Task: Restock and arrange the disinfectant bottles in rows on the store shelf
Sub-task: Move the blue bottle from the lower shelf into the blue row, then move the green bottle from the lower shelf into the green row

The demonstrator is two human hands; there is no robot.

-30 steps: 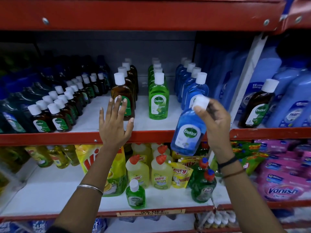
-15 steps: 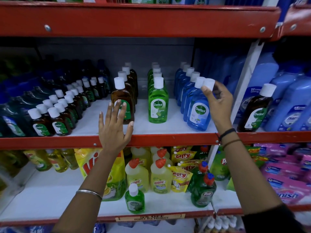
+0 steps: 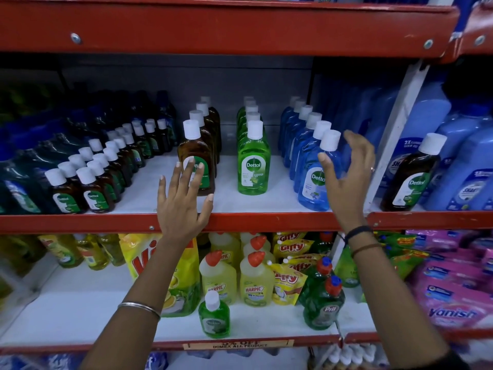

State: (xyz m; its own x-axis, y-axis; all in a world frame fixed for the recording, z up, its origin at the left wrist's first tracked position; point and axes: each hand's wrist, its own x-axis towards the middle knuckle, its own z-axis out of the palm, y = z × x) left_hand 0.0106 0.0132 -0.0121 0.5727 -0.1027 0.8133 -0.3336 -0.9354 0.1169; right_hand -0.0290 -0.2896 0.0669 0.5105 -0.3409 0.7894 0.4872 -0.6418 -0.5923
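A front blue Dettol bottle (image 3: pixel 312 180) with a white cap stands upright at the head of a blue row on the white shelf board (image 3: pixel 138 202). My right hand (image 3: pixel 345 180) is open just to its right, fingers spread, not gripping it. My left hand (image 3: pixel 181 201) is open with fingers apart, raised in front of the brown Dettol bottle (image 3: pixel 196 153) that heads a brown row. Between them runs a row of green Dettol bottles (image 3: pixel 253 161). One more brown Dettol bottle (image 3: pixel 410 177) stands alone in the right bay.
Small brown bottles (image 3: pixel 90 188) fill the shelf's left side in rows. Big blue detergent bottles (image 3: pixel 464 166) crowd the right bay behind a white upright (image 3: pixel 394 134). A red beam (image 3: pixel 240 28) hangs overhead. Below sit Harpic bottles (image 3: pixel 253 284), pouches and a small green bottle (image 3: pixel 213 319).
My right hand carried the blue bottle up from below the shelf edge, set it at the front of the blue row, and let go. My left hand barely moved.
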